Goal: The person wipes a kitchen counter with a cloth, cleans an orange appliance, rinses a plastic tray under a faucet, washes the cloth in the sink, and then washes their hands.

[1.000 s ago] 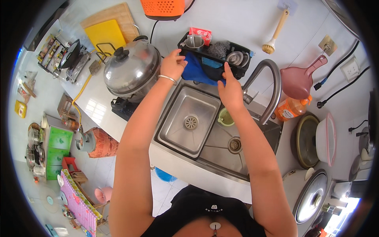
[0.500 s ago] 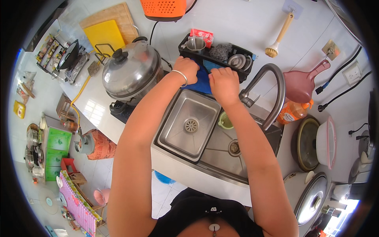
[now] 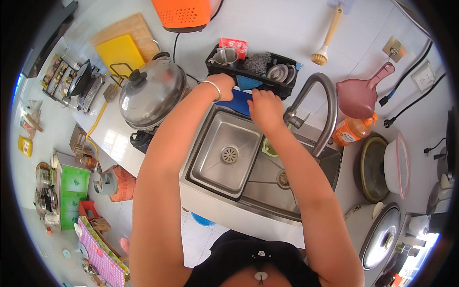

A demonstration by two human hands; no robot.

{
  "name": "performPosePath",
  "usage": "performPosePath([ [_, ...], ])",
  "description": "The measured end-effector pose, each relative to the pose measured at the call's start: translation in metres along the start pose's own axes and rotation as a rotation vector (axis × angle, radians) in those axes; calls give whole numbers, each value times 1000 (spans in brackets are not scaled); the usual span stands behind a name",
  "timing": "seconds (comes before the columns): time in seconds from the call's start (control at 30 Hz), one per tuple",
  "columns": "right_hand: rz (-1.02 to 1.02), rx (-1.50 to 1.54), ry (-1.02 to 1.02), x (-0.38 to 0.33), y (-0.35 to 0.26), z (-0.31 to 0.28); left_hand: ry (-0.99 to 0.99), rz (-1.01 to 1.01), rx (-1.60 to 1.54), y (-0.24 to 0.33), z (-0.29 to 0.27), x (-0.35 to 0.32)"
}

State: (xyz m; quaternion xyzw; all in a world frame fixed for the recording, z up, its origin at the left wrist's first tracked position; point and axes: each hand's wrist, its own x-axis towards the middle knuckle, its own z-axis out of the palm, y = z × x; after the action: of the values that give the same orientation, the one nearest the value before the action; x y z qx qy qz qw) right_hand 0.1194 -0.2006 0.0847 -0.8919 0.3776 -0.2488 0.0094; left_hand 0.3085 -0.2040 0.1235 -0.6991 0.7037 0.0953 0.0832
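Blue cloth [image 3: 243, 100] gripped by both hands at steel sink [image 3: 217, 158] rim, white counter [image 3: 112, 138].

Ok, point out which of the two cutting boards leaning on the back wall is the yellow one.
The yellow cutting board is the smaller one in front, overlapping the larger bare wooden board behind it, just left of the big pot's glass lid.

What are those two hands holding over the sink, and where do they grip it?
A blue cloth: the left hand has its left end, the right hand its right end.
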Motion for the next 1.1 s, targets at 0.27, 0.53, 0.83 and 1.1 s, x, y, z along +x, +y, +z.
performPosePath([
  [0.27, -280, 248, 216, -109, 76, -14, 687, 172, -33, 13, 17, -30],
  [0.53, 1011, 1158, 248, -186, 222, -65, 735, 283, -516, 65, 111, -105],
  [0.83, 1406, 1329, 297, -118, 332, -166, 322, 470, -706, 168, 182, -121],
  [1.1, 1346, 1291, 211, -111, 332, -165, 210, 581, -776, 212, 197, -139],
])
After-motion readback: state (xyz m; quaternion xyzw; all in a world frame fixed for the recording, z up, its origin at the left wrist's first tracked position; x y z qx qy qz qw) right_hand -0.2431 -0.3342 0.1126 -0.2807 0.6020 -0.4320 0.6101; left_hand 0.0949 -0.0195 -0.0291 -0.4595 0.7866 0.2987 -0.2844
